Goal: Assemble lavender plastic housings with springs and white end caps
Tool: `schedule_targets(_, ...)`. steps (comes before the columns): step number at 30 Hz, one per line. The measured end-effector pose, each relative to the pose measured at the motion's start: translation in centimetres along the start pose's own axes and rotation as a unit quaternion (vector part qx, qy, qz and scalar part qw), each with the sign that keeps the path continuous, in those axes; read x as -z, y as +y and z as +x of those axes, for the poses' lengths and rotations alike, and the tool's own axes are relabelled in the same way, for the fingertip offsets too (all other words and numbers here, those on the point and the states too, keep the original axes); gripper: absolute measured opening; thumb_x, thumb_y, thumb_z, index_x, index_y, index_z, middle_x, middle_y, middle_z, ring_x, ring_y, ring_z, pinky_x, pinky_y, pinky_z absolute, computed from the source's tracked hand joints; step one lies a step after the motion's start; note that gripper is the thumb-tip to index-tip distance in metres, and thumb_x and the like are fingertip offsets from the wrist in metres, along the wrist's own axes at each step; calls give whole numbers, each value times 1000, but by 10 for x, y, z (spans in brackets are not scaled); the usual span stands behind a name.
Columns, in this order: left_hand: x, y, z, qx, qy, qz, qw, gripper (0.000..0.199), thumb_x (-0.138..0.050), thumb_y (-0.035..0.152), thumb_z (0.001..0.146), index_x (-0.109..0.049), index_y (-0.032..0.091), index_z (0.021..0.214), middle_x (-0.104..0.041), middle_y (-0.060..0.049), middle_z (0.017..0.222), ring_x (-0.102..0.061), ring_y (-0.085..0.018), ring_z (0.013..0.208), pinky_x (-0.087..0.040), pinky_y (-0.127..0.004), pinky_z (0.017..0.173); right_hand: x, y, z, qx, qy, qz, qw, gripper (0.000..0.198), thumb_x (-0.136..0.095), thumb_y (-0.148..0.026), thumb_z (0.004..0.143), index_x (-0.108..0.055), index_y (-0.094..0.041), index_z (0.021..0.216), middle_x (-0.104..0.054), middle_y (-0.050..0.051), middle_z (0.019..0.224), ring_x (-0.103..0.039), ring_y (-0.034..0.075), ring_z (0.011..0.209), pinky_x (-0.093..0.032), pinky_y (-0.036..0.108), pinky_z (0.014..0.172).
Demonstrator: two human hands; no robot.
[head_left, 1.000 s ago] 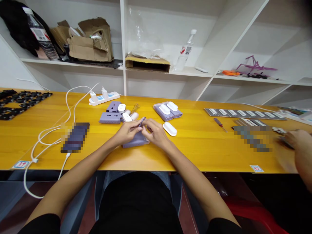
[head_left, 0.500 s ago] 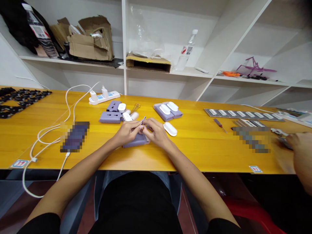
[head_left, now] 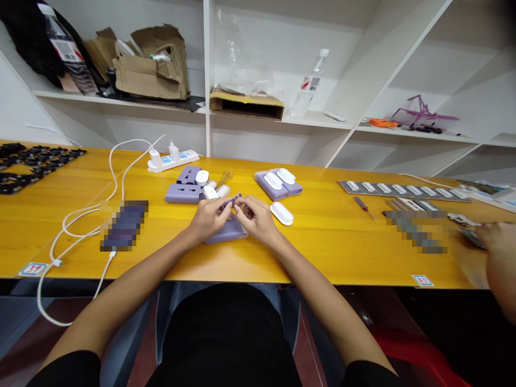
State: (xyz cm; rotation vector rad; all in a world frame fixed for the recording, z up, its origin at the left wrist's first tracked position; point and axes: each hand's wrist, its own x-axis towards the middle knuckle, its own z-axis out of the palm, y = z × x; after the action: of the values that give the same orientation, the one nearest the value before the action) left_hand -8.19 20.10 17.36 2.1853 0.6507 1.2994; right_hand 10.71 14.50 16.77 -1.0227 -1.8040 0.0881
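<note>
My left hand (head_left: 208,219) and my right hand (head_left: 258,221) are close together at the middle of the table, fingertips pinched. Between them is a small flat purplish piece (head_left: 237,198) with dark detail on its face. Its kind is too small to make out, and fingers cover part of it. Below my fingers a light purple plastic case (head_left: 228,234) lies on the table, partly hidden by both hands. A white oval cover (head_left: 281,213) lies just right of my right hand. Beyond my left hand are purple slotted housings (head_left: 183,193) and a white socket piece (head_left: 202,178).
Farther back are two purple cases with white oval tops (head_left: 274,181), a wire coil (head_left: 226,178) and a white power strip (head_left: 174,160). A phone (head_left: 124,226) with a looping white cable is at left. A screwdriver (head_left: 363,207) and another person's hand (head_left: 494,236) are at right.
The small flat piece has turned between my fingers and shows more of its face. My fingers have shifted slightly; the surrounding things lie as before.
</note>
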Motion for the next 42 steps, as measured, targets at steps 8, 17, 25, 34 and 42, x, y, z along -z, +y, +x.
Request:
schedule_targets(8, 0, 6, 1, -6, -63, -73, 995, 37, -67, 32, 99, -80, 22, 133, -81, -10, 131, -74, -30, 126, -54, -42, 116, 2, 2, 0, -38, 20, 13, 999, 16, -61, -32, 105, -71, -21, 111, -74, 5, 91, -58, 14, 64, -49, 29, 63)
schedule_targets(17, -9, -14, 0, 86, -50, -190, 977, 47, -73, 40, 95, -77, 20, 138, -78, -10, 137, -76, -33, 122, -59, -50, 113, 2, 5, -1, 7, 13, -31, 999, 18, -61, -25, 104, -70, -21, 120, -73, 6, 96, -60, 16, 68, -52, 30, 68)
schedule_targets(25, -11, -17, 1, 167, -11, -259, 951, 60, -89, 49, 81, -80, 15, 130, -80, -14, 130, -80, -35, 112, -63, -55, 108, -1, 9, -3, 44, -11, -108, 993, 30, -58, -21, 106, -66, -22, 134, -76, 14, 118, -73, 23, 92, -60, 35, 79)
schedule_targets(34, -6, -16, 6, 164, -18, -272, 948, 67, -92, 39, 80, -74, 11, 138, -81, -13, 113, -77, -20, 86, -68, -41, 88, -2, 8, -4, 78, 1, -119, 990, 31, -55, -22, 108, -65, -18, 137, -76, 15, 119, -74, 22, 90, -61, 33, 79)
schedule_targets(42, 12, -15, 12, 115, -112, -260, 952, 79, -88, 30, 85, -58, 28, 158, -68, -10, 134, -67, -19, 110, -62, -29, 91, 2, 4, -3, 80, -13, -66, 995, 29, -57, -21, 106, -66, -19, 134, -77, 11, 108, -72, 19, 85, -61, 33, 81)
